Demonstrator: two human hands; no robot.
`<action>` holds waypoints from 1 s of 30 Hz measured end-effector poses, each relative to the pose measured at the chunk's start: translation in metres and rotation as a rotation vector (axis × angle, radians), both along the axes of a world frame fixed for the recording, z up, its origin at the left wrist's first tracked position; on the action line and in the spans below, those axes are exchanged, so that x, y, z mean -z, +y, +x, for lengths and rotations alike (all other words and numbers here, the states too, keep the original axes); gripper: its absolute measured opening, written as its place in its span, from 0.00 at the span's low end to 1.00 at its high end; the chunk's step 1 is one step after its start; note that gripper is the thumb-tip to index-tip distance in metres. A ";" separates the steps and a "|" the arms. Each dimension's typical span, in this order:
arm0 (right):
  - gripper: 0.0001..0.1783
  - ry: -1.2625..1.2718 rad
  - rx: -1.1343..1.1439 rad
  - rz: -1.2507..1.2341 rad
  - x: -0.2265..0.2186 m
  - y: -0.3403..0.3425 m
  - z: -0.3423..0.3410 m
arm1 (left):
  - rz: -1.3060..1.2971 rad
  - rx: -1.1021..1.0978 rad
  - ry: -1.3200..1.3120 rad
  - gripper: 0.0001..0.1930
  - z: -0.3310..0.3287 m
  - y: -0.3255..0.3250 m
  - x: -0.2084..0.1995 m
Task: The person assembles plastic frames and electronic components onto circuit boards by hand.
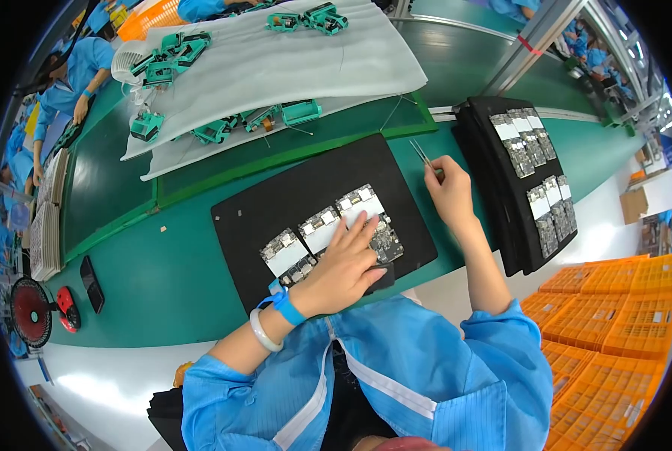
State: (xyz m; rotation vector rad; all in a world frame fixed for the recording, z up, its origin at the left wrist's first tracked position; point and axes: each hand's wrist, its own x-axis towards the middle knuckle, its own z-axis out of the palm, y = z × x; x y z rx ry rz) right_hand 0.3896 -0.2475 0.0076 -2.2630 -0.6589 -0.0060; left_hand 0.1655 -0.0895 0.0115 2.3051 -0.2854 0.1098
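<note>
Three circuit boards with white patches lie side by side on a black foam mat (238,233) in front of me. My left hand (339,267) rests over them with its fingers stretched out. Its fingertips touch the right board (362,199) and cover part of the middle board (321,225). The left board (283,255) shows beside my wrist, partly hidden. Just off the mat's right side, my right hand (452,195) is closed on metal tweezers (421,152), whose tips point away from me and touch no board.
A stack of black mats (494,203) at the right carries several boards (531,150). Across a green ledge, white foam sheets (366,60) hold green devices (178,56). A phone (91,284) and small fan (31,312) stand left. Orange crates (606,323) fill the lower right.
</note>
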 end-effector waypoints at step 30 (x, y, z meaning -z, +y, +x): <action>0.23 -0.176 -0.480 0.040 0.005 0.013 -0.109 | -0.009 -0.079 -0.006 0.14 -0.014 0.022 0.000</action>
